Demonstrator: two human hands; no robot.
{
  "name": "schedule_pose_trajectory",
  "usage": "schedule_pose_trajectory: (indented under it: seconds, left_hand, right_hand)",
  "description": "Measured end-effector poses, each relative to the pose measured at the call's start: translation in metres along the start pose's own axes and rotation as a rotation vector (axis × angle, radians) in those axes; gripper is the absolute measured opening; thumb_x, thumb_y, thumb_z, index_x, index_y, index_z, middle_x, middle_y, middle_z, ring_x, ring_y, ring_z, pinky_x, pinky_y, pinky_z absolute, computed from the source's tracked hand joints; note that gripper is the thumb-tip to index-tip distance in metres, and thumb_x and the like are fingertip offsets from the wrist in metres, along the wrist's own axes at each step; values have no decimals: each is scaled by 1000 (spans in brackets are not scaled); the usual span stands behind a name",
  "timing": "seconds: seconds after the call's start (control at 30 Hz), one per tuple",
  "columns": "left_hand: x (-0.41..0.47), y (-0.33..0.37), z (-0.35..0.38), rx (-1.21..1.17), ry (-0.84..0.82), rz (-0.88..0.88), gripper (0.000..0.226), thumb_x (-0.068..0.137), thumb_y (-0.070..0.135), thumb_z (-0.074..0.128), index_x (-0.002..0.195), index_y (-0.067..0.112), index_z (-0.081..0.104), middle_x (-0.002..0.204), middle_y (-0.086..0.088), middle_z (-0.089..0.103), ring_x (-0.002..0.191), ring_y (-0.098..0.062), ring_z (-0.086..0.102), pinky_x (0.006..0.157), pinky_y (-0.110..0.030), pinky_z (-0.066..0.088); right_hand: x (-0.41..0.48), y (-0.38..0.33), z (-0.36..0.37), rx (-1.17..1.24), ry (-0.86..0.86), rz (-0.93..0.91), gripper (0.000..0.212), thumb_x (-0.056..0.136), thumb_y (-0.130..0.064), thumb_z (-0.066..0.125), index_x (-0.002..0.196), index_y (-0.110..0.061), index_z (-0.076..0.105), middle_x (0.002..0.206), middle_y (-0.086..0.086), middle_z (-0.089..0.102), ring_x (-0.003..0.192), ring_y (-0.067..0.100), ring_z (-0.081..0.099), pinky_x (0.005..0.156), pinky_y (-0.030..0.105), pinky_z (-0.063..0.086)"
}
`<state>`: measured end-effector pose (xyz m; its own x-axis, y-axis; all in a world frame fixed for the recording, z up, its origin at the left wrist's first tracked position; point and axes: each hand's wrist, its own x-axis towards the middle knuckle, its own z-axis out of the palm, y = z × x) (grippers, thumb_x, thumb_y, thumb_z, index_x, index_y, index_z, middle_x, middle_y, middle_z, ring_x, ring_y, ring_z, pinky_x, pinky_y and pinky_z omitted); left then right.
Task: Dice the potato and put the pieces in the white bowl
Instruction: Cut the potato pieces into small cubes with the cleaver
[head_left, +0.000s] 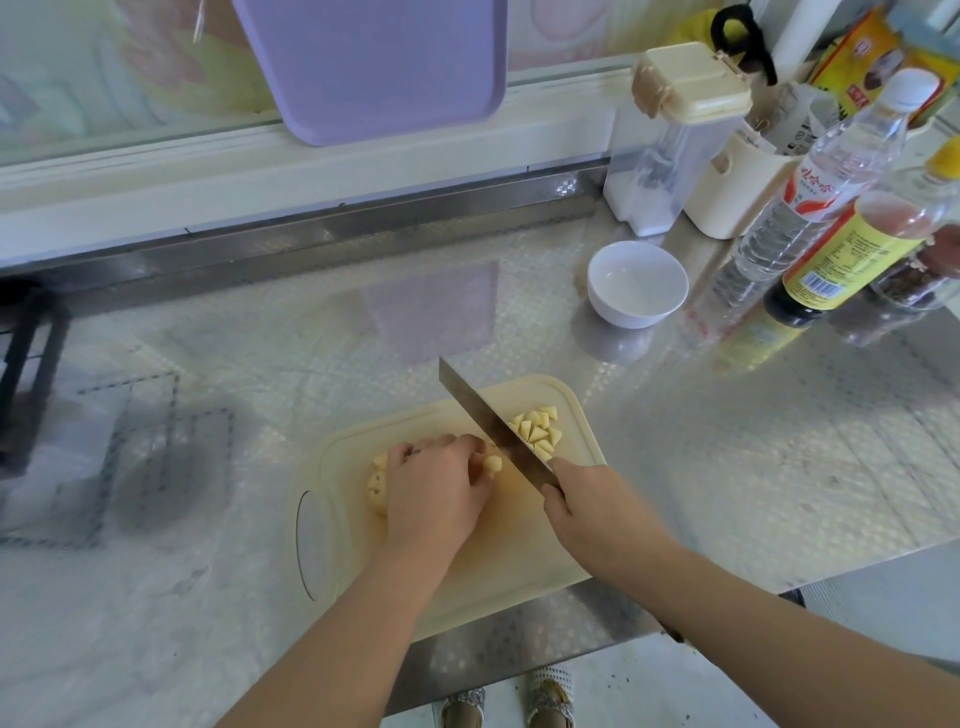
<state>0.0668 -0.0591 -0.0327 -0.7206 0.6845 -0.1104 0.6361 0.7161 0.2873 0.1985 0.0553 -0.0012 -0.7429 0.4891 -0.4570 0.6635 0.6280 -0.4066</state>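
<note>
Left hand (434, 491) curled over the potato (378, 486) at lower centre of the cutting board (519, 551), right hand (576, 512) gripping a cleaver (491, 423), diced pieces (537, 431) beside the blade, white bowl (637, 283) upper right on the counter (753, 441)

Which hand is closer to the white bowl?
Right. The right hand, gripping the knife, sits below the white bowl and slightly left of it; the left hand holds the potato further left on the cutting board.
</note>
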Motion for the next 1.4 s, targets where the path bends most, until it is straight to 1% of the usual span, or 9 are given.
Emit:
schedule_pose_trajectory:
  seconds: [0.1, 0.23, 0.3, 0.4, 0.53, 0.67, 0.87, 1.2, 1.4]
  left_hand:
    - [1, 0, 0, -13, 2, 8, 22, 85, 50, 56, 101, 38, 65, 97, 15, 66, 92, -10, 59, 91, -31, 30]
    - [0, -2, -6, 17, 34, 35, 17, 82, 39, 58, 97, 34, 62, 87, 12, 66, 84, -12, 60, 93, -30, 32]
    - [0, -1, -8, 51, 28, 75, 18, 82, 35, 58, 99, 31, 62, 92, 12, 66, 86, -13, 60, 95, -30, 33]
    - [0, 1, -7, 65, -3, 106, 17, 86, 37, 56, 102, 33, 62, 98, 12, 66, 90, -11, 60, 97, -29, 33]
    - [-2, -1, -7, -11, -34, 49, 23, 86, 48, 59, 105, 36, 64, 97, 14, 68, 90, -9, 60, 95, -29, 33]
    - [-6, -1, -11, -149, -29, -65, 24, 84, 45, 62, 105, 35, 67, 91, 16, 71, 88, -5, 63, 100, -29, 34]
    - [-4, 4, -13, -146, -40, -114, 18, 87, 36, 58, 101, 33, 68, 91, 15, 72, 90, -7, 64, 100, -29, 31]
    - [-4, 4, -12, -131, -26, -120, 14, 86, 37, 58, 93, 33, 70, 82, 14, 71, 81, -10, 63, 95, -29, 32]
    - [-3, 5, -14, -129, -26, -131, 13, 88, 36, 60, 93, 32, 71, 87, 12, 72, 87, -13, 63, 95, -30, 34]
  right_hand:
    - [2, 3, -4, 7, -1, 3, 22, 105, -34, 36, 98, -23, 54, 76, -5, 55, 71, 16, 59, 69, 38, 55]
    - [1, 4, -4, 5, -6, 2, 21, 106, -34, 35, 98, -25, 53, 76, -5, 56, 70, 14, 60, 67, 34, 56]
    - [0, 4, -4, 5, -12, 7, 23, 106, -35, 35, 101, -24, 55, 78, -5, 58, 71, 13, 61, 70, 34, 58]
    - [-1, 3, -3, 1, -20, 4, 25, 106, -34, 35, 103, -23, 56, 80, -5, 58, 73, 13, 61, 71, 34, 58]
    - [-2, 2, -2, 0, -25, 8, 24, 106, -33, 34, 101, -24, 55, 80, -5, 57, 72, 12, 61, 71, 33, 58]
    - [-1, 2, 3, 12, -31, 14, 25, 106, -34, 35, 101, -23, 57, 80, -5, 59, 72, 13, 62, 73, 38, 60]
    - [-2, 1, 5, 3, -47, -12, 26, 106, -34, 35, 101, -22, 58, 83, -3, 61, 75, 14, 63, 75, 39, 59]
    - [-2, 2, 12, -53, -58, -39, 27, 106, -35, 33, 107, -22, 57, 83, -2, 62, 74, 17, 65, 74, 40, 60]
    - [0, 2, 17, -36, -69, -25, 26, 106, -33, 34, 106, -22, 57, 84, -2, 63, 76, 16, 65, 76, 39, 60]
